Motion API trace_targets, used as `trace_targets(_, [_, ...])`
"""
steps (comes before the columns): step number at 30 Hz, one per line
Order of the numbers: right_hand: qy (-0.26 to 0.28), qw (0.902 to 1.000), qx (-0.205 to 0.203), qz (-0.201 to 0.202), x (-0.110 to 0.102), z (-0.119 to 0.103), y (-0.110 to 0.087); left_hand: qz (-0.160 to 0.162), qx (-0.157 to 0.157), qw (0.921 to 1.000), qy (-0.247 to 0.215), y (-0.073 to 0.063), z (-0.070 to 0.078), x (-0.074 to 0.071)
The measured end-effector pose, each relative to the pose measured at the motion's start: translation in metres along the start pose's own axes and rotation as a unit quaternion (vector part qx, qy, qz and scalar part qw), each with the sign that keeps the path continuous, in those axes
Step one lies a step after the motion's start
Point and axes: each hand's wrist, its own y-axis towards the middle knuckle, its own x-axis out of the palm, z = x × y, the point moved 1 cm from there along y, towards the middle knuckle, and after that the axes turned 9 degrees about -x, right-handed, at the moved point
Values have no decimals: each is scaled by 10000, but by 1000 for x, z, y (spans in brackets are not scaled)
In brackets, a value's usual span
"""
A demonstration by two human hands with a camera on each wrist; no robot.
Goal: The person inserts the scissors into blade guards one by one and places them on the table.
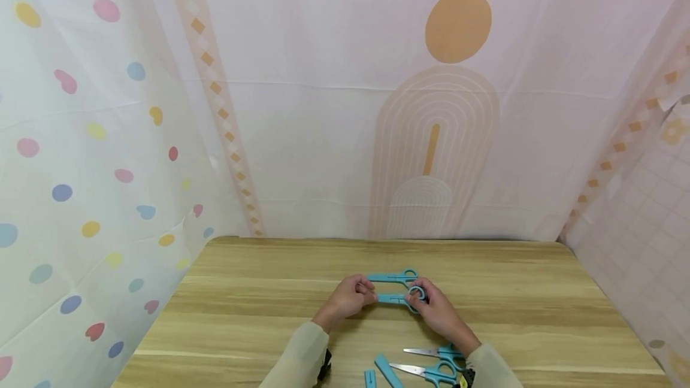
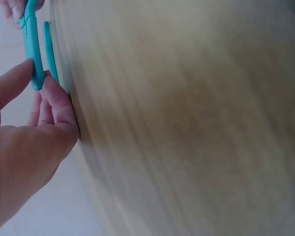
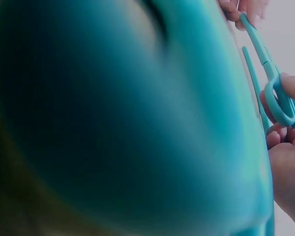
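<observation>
A pair of light-blue scissors (image 1: 390,299), its blades in a blue cover, is held level between my two hands above the table. My left hand (image 1: 347,297) pinches the cover's end between thumb and fingers, as the left wrist view also shows on the scissors (image 2: 32,46). The handle rings are gripped by my right hand (image 1: 439,310), with the thumb against a ring (image 3: 280,105). Just behind lies a second covered pair of scissors (image 1: 385,278), roughly parallel, handles to the right.
Near the front edge lie two uncovered scissors (image 1: 412,369) (image 1: 426,352), blades pointing left. Beside them are a long blue blade cover (image 1: 388,371) and another blue cover (image 1: 369,378), partly cut off by the frame. Patterned curtains (image 1: 312,136) surround the wooden table (image 1: 242,298).
</observation>
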Motion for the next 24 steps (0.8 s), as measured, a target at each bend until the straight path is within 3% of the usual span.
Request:
trace_targets(6, [-105, 9997, -197, 99, -1, -1, -1, 31, -5, 10000, 34, -2, 3, 1])
trace_targets(24, [-294, 9989, -140, 332, 3, 0, -2, 117, -17, 9999, 96, -3, 2, 2])
